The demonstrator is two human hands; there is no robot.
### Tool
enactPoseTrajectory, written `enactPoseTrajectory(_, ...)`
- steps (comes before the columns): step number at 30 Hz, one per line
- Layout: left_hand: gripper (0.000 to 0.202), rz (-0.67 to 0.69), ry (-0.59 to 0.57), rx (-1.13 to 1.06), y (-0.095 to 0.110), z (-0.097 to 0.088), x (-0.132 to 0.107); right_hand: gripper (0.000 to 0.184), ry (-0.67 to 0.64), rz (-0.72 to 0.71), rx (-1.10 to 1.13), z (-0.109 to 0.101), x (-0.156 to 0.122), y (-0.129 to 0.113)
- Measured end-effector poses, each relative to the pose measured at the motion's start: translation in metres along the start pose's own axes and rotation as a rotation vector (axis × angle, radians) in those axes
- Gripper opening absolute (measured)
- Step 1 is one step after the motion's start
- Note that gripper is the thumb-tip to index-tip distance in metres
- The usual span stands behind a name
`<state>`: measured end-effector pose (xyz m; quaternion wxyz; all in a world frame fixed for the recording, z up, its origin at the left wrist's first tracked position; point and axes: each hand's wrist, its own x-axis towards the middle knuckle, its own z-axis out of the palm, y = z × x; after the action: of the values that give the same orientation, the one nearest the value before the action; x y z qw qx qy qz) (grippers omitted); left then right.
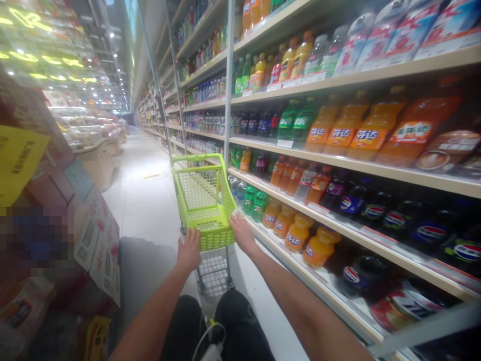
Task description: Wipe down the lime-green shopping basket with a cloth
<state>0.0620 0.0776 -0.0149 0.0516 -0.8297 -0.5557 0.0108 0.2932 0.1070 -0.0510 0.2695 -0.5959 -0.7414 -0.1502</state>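
Note:
A lime-green shopping cart (210, 235) stands in the aisle just in front of my legs, its grid basket bare inside. My left hand (190, 250) rests against the near left edge of the basket, fingers spread and pointing up. At the near right corner, my right hand (243, 231) presses a small white tissue (236, 214) against the rim. Most of the tissue is hidden beneath the fingers, so its exact kind is hard to make out. Below the basket, a grey wheeled frame (227, 268) reaches the floor.
Close on the right run long drink shelves (353, 155) with orange soda bottles (317, 245) and dark cola bottles (376, 210). Boxes and a display (97, 240) crowd the left side. The pale tiled floor (145, 170) stretches ahead between them.

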Motion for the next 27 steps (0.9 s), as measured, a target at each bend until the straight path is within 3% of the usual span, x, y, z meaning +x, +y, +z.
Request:
enactPoseTrajectory(3, 0.081, -0.022, -0.019, -0.051, -0.001, -0.002, -0.006, 0.036, -0.036, -0.055, 0.033, -0.002, -0.002, -0.011)
enactPoseTrajectory(9, 0.081, -0.028, -0.055, -0.114, -0.008, -0.007, -0.009, 0.041, -0.023, -0.277, 0.156, 0.015, 0.0, -0.071)
enactPoseTrajectory(11, 0.08, -0.01, -0.06, -0.131, -0.013, -0.007, -0.009, 0.042, -0.022, -0.293, 0.157, 0.015, -0.001, -0.072)
enactPoseTrajectory(18, 0.076, 0.051, -0.035, -0.215, -0.025, -0.002, -0.015, 0.042, -0.001, -0.092, 0.056, -0.005, -0.012, -0.028)
enactPoseTrajectory(20, 0.075, 0.046, -0.02, -0.236, -0.024, -0.001, -0.016, 0.043, -0.011, -0.105, 0.072, -0.004, -0.012, -0.037)
enactPoseTrajectory(25, 0.074, 0.021, 0.003, -0.261, -0.024, 0.002, -0.01, 0.047, -0.017, -0.21, 0.165, 0.015, -0.004, -0.085)
enactPoseTrajectory(27, 0.072, 0.02, 0.018, -0.24, -0.026, 0.006, -0.007, 0.046, -0.017, -0.235, 0.175, 0.019, -0.001, -0.091)
